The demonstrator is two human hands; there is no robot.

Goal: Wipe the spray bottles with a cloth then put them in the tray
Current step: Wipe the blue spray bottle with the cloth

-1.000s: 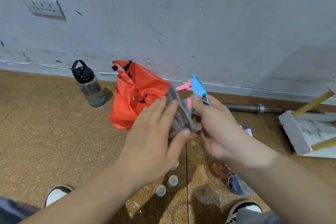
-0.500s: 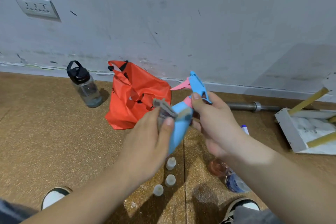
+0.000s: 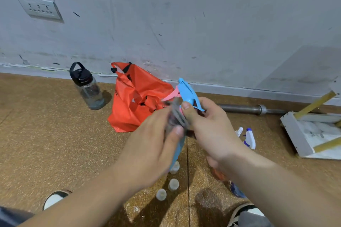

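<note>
A water bottle (image 3: 88,88) stands left of the orange bag (image 3: 136,101). Right of the bag, the left hand (image 3: 147,147) pinches a grey cloth (image 3: 175,116) onto the blue spray bottle (image 3: 188,92). The right hand (image 3: 214,131) curls its fingers (image 3: 210,105) round the bottle's neck. Farther right lies the white tray (image 3: 295,134).

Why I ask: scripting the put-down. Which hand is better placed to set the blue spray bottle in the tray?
Probably right: the right hand grips the blue spray bottle, the tray lies rightward; the left hand holds the cloth.

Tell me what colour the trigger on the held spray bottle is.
Pink trigger, on a light blue spray bottle; the head view shows it.
</note>
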